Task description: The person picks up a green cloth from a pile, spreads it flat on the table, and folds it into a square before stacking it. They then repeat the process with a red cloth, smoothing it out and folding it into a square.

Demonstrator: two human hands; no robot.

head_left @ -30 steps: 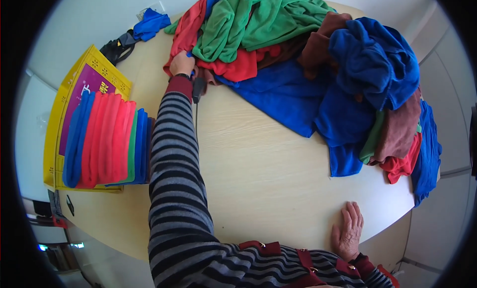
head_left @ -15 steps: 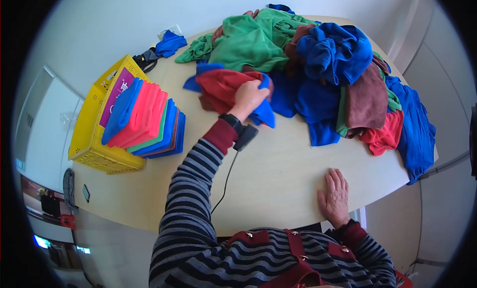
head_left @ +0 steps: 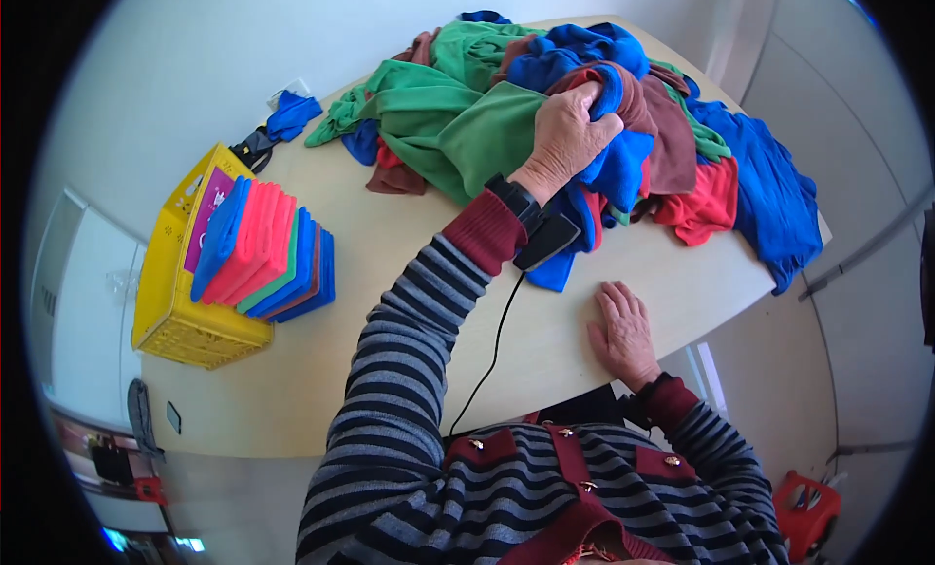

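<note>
Pale walls (head_left: 214,78) rise behind a light wood-toned table (head_left: 292,399) that spans the middle of the frame. Across the upper centre and upper right lies a loose heap of cloths (head_left: 429,117), green, blue, brown and red, crumpled over one another. At its edge, just above the centre of the frame, the left hand (head_left: 567,141) grips a bunched blue and red cloth (head_left: 609,90), its thumb and fingers closed on the folds. A black strap (head_left: 516,200) circles that wrist, and beside it is a small black box (head_left: 547,244) with a thin cable running down toward the lower edge. Right of centre, below the heap, the right hand (head_left: 625,336) lies flat on the table, palm down, fingers extended, gripping nothing. On the left of the frame, a row of folded cloths (head_left: 268,248) in blue, red, green and brown stands against a yellow crate (head_left: 209,331); I cannot tell how many are inside it. A small blue cloth (head_left: 293,116) lies at the upper left, near the wall.
</note>
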